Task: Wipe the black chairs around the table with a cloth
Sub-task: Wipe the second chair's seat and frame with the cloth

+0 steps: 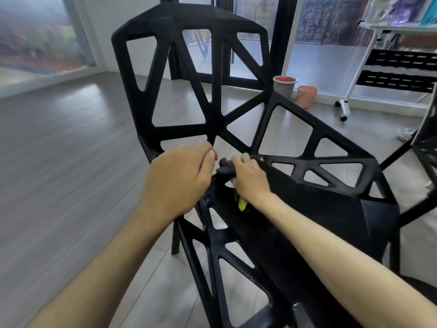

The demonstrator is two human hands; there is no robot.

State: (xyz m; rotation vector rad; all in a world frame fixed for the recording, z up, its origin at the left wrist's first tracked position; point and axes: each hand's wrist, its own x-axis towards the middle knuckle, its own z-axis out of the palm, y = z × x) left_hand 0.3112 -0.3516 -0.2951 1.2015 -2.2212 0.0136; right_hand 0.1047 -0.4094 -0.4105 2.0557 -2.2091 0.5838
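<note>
Gripping a dark cloth [225,167], our right hand [249,178] has its fingers curled over the bunched fabric and presses it down on the black chair [212,110] at the rear of the seat, just where the seat meets the lattice back. We see a dark wad of the cloth poking out past the fingertips, and a small yellow-green scrap [242,204] shows beneath the wrist; we cannot tell whether that scrap belongs to the cloth. Our left hand [176,178] sits just beside the right one, fingers bent and thumb tucked near the forefinger, at the left rear corner of the seat frame; it hides the frame under it, so we cannot tell whether it clasps the chair or merely rests there. Both forearms reach in from the bottom of the view.

We look at the chair from close above: its open triangular backrest stands upright ahead of us, the side panel with the same cut-outs runs away to the right, and the solid seat lies under our right forearm. Part of a second black chair [425,143] shows at the right edge. Beyond, on the pale wood-look floor [59,150], stand a grey bucket [285,86] and an orange bucket [307,95] side by side near the dark-framed glass doors [281,39], and a white wheeled rack [383,67] stands to their right
</note>
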